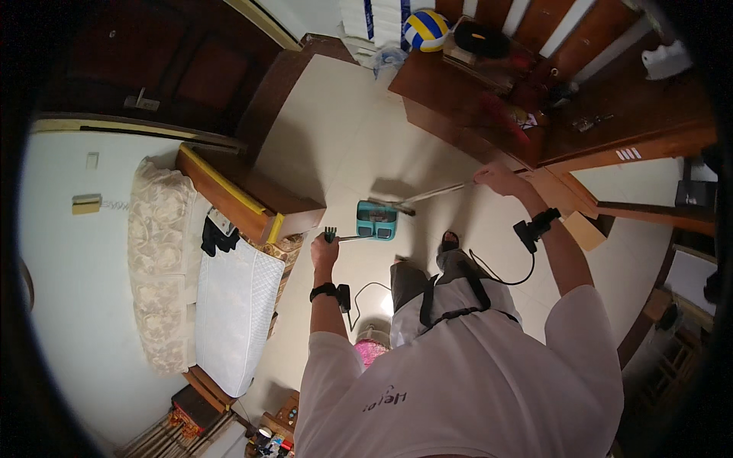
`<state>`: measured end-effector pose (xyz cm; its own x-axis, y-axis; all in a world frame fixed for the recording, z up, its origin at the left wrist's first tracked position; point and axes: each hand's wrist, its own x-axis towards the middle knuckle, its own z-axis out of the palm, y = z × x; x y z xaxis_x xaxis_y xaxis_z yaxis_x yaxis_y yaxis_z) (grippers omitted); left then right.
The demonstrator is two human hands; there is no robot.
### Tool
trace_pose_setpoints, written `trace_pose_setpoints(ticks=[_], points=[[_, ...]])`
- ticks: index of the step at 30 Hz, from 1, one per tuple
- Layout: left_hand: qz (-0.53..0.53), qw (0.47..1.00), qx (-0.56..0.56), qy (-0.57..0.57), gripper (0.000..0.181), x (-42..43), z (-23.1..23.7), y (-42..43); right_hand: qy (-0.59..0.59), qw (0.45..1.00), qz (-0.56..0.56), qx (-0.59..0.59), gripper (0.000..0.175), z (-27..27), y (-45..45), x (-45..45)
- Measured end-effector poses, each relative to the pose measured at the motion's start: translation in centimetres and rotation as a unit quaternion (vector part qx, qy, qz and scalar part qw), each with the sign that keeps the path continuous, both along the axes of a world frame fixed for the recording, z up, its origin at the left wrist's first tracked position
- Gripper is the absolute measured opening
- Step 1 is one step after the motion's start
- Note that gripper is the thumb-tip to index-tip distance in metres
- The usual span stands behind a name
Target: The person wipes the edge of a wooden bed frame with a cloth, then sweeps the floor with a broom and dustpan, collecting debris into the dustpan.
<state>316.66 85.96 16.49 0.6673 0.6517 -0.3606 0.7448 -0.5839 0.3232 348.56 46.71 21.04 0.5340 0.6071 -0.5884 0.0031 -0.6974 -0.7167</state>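
My left hand [325, 252] grips the upper end of a long-handled dustpan [376, 220], whose teal pan rests on the tiled floor ahead of my feet. A dark comb-like piece shows at the top of that handle. In my right hand [501, 178] is the stick of a broom [438, 193], slanting down to the left. The broom's head [401, 208] lies across the pan's far right part, over its opening. Some greyish matter seems to be in the pan, too small to identify.
To the left stands a sofa [235, 320] with a white quilted pad, beside a wooden cabinet [252, 200]. A wooden desk [458, 114] with a volleyball [426, 30] by it is at the upper right. Near my left side is a bin with a pink liner [371, 350].
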Motion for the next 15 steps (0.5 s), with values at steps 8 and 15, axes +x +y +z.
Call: trace_pose_setpoints(ticks=[8, 15], points=[[0.071, 0.997, -0.012, -0.016, 0.035, -0.1, -1.4, 6.0, -0.086, 0.993, -0.055, 0.058, 0.034, 1.3, 9.7, -0.1], [0.071, 0.997, -0.015, -0.025, 0.029, 4.1, -2.7, 12.7, -0.298, 0.952, -0.062, 0.014, 0.035, -5.8, 23.5, -0.8]])
